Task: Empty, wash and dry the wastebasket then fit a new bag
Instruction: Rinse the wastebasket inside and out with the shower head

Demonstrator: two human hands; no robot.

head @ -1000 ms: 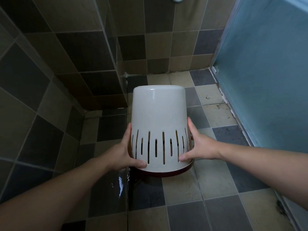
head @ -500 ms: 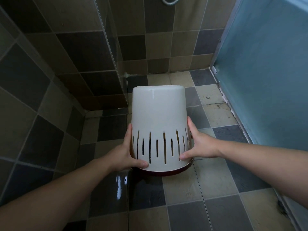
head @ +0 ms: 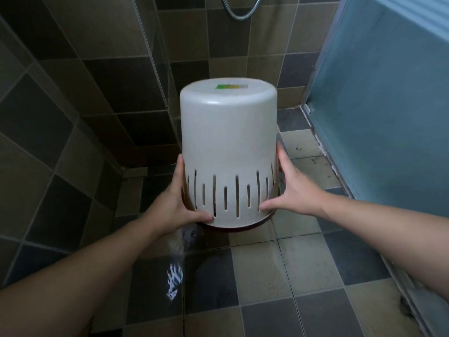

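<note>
Fingers (head: 181, 171) of both hands clasp the upturned wastebasket (head: 228, 142); water (head: 176, 249) spills.

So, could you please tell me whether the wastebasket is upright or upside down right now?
Upside down. The wastebasket shows its closed base with a sticker on top, its dark rim faces the floor, and water falls from it.

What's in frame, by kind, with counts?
Wastebasket, upside down: 1
Hands gripping it: 2 (left hand, right hand)
Shower hose: 1
Sticker on the wastebasket's base: 1
Total: 5
</note>
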